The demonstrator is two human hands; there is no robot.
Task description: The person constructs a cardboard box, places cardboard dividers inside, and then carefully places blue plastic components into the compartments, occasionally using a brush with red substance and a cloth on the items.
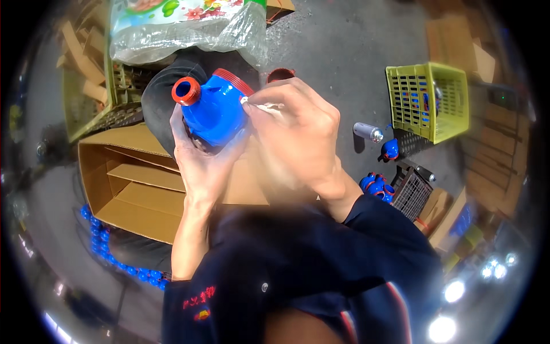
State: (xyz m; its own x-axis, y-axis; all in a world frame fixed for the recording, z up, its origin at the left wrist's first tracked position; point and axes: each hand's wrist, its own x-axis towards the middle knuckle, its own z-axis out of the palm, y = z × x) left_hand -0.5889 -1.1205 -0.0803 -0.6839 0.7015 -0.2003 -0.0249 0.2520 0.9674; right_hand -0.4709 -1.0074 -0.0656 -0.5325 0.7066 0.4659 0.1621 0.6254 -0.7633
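Note:
My left hand (197, 163) is wrapped round the underside of a glossy blue valve-like housing (216, 117) and holds it up in front of me. One red ring-shaped opening (186, 90) points to the upper left. A wider red threaded end (234, 81) faces the upper right. My right hand (301, 135) is closed in a pinch on a small crumpled white scrap (269, 106), perhaps cloth or paper. Its fingertips are close to the threaded end; whether they touch it I cannot tell. Beyond my right knuckles a dark red round rim (281, 74) shows in part.
An open cardboard box (143, 198) stands at left, near a row of blue parts (106, 252). A clear plastic bag (189, 46) lies ahead. At right are a yellow-green crate (409, 97), a spray can (368, 132), several blue parts (378, 186) and a dark crate (412, 195).

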